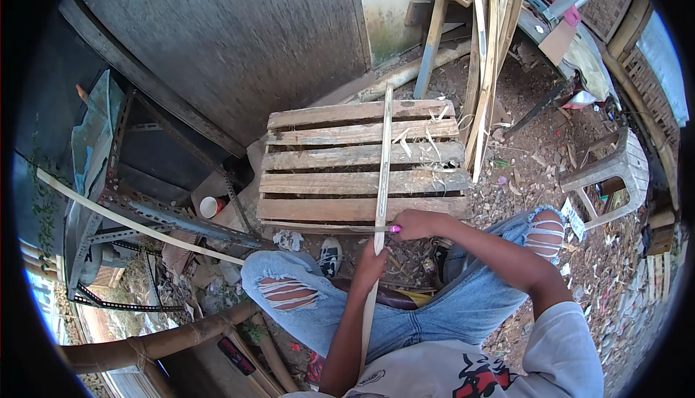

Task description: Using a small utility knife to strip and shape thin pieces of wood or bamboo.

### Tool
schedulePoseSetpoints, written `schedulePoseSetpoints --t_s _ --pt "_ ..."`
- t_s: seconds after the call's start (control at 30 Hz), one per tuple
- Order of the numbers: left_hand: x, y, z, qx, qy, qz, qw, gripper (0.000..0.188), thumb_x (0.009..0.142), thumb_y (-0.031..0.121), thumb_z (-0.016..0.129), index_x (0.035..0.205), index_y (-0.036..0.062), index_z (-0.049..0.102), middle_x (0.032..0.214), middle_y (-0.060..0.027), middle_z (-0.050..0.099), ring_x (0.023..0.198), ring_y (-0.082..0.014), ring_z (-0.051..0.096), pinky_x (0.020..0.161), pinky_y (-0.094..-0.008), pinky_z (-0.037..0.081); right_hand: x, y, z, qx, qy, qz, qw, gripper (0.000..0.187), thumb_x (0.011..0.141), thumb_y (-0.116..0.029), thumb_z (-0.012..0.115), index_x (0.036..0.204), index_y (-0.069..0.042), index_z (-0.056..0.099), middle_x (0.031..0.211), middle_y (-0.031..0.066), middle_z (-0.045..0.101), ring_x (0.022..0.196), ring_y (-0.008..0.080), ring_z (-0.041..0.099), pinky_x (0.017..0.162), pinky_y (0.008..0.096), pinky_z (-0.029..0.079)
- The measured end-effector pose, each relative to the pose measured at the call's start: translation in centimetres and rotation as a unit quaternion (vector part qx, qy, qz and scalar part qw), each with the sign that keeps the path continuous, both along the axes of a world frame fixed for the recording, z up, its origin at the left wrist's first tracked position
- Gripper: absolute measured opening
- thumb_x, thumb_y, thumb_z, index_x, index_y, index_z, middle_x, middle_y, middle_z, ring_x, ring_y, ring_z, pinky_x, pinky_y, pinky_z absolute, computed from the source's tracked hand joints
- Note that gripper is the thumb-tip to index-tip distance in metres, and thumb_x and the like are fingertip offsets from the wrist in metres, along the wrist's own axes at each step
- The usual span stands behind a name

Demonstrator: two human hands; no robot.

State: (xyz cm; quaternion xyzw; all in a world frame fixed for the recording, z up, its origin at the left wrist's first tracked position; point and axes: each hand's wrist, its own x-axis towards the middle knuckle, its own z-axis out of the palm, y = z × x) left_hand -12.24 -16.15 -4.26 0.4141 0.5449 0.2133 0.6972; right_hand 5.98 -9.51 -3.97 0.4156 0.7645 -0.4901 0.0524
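A long pale bamboo strip [384, 159] runs from my lap up across the wooden slatted pallet [318, 183], its far end past the far slat. Closed round the strip's lower part, my left hand [371, 262] holds it just in front of the pallet's near edge. My right hand [418, 225] is closed on a knife [394, 229], whose pink handle end shows beside the fingers. The narrow blade seems to lie across the strip, just above my left hand. Whether its edge bites into the wood is too small to tell.
Pale shavings [404, 144] lie on the pallet's far right part. Tall bamboo strips [489, 57] lean beyond its right side. At the right, a grey plastic stool [615, 173] lies tipped over. To the left stand a perforated metal frame [159, 217] and a red cup [211, 207].
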Motion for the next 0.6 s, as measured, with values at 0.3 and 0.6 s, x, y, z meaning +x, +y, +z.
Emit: schedulePoseSetpoints --t_s 0.3,0.6 --pt "0.1 -0.6 -3.9 0.172 0.144 0.015 0.974 0.019 0.093 0.026 0.046 0.092 0.0069 0.047 0.058 0.0009 0.043 0.042 -0.0070 0.040 0.036 -0.0236 0.030 -2.0 -1.3 0.8 0.134 -0.145 -0.144 0.970 0.031 0.076 -0.025 0.053 0.078 0.003 0.066 0.079 0.0251 0.063 0.080 0.0388 0.063 0.074 0.0445 0.050" --pt "0.0 -0.4 -3.8 0.139 0.110 0.040 0.983 0.019 0.093 0.026 0.043 0.088 0.0084 0.047 0.058 0.0012 0.043 0.042 -0.0071 0.039 0.036 -0.0238 0.029 -0.3 0.6 0.0 0.262 -0.186 -0.220 0.921 0.028 0.074 -0.025 0.057 0.069 0.001 0.067 0.068 0.0219 0.063 0.067 0.0350 0.065 0.063 0.0427 0.053"
